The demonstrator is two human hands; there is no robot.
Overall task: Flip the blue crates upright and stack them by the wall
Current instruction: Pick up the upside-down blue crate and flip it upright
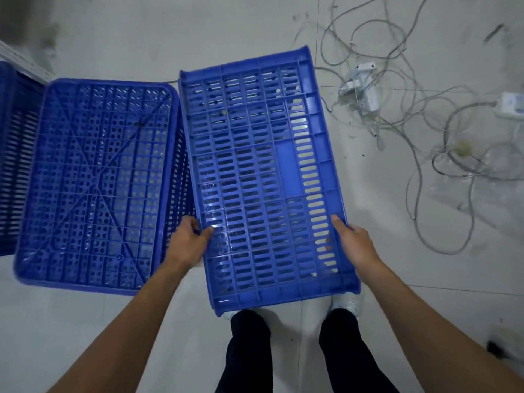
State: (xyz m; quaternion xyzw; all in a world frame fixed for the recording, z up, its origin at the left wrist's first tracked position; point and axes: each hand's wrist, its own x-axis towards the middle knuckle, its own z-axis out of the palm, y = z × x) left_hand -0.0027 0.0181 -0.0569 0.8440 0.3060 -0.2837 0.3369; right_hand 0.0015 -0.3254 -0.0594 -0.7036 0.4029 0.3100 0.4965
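A blue crate (263, 177) is held above the floor (397, 251), slatted side facing up, with the left hand (188, 243) and right hand (354, 243) clamped on its long edges. Beside it an upside-down crate (93, 182) rests; tangled cables (411, 123) lie right.

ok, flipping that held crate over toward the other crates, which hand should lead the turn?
Probably the right hand. It grips the held crate on the outer long edge, away from the upside-down crate; lifting there rolls it leftward while the left hand pivots the inner edge.
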